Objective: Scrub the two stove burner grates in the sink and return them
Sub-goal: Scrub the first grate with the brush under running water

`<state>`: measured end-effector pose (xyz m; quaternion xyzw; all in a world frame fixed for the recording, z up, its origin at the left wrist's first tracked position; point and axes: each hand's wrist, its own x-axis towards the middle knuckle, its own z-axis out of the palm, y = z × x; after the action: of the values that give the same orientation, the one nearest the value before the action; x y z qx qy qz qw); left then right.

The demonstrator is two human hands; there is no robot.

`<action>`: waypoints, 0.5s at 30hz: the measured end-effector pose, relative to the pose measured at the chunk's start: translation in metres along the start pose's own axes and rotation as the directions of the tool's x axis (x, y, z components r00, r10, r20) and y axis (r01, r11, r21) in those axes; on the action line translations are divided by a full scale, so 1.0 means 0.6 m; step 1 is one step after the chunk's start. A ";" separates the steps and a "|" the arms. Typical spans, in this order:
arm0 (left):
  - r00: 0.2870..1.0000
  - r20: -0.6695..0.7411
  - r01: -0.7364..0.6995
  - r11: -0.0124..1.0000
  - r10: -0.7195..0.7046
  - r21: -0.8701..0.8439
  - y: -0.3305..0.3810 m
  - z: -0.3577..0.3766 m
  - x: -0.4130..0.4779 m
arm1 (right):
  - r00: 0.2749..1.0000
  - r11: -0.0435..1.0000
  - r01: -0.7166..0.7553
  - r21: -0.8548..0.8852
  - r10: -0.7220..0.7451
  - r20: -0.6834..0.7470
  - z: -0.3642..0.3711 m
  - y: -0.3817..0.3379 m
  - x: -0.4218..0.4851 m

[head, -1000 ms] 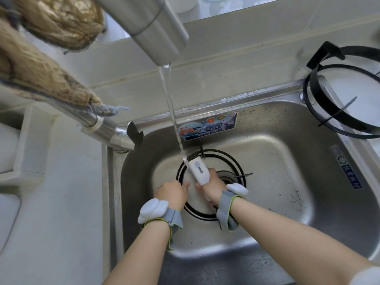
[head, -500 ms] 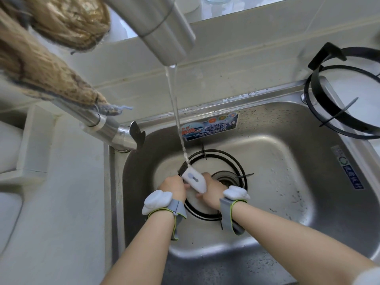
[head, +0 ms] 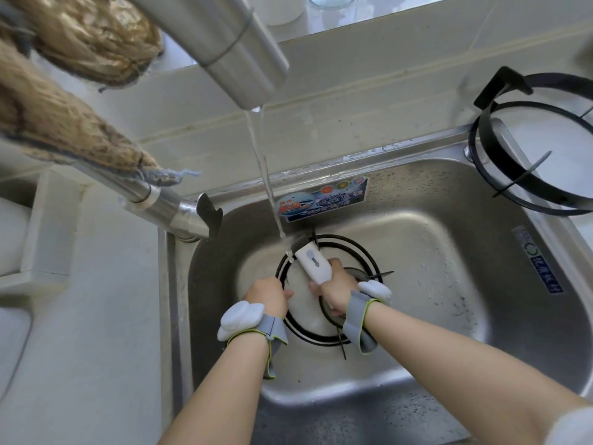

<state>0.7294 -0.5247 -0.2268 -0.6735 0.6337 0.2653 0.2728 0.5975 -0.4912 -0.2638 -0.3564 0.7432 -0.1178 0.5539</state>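
R hand (head: 337,289) fist closed on brush (head: 313,263); L hand (head: 268,295) clamps grate (head: 356,248) rim, frame centre. Risk: wet grate slips, stream splashes off brush.

The right hand (head: 333,289) and brush (head: 313,263) cover the near part of the sink grate (head: 359,252), while the second grate (head: 500,175) runs off the right edge.
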 end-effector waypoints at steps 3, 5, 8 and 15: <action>1.000 -0.018 -0.015 1.000 0.015 -0.002 0.000 0.000 -0.001 | 0.992 0.963 0.099 -0.251 -0.077 0.096 0.032 0.006 -0.013; 0.999 -0.025 -0.023 1.000 0.023 -0.004 0.000 -0.001 -0.001 | 0.988 0.943 0.122 -0.308 -0.086 0.129 0.033 0.008 -0.010; 1.000 -0.009 -0.010 1.000 0.010 0.001 0.001 -0.003 -0.002 | 0.997 0.997 -0.055 0.059 0.052 0.052 0.008 0.004 0.006; 1.000 -0.019 -0.012 1.000 0.012 0.014 0.000 -0.003 -0.002 | 0.993 0.974 0.104 -0.203 -0.090 0.077 0.036 0.012 -0.004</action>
<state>0.7297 -0.5253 -0.2247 -0.6703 0.6421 0.2563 0.2698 0.6149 -0.4798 -0.2737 -0.4517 0.7139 -0.0549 0.5322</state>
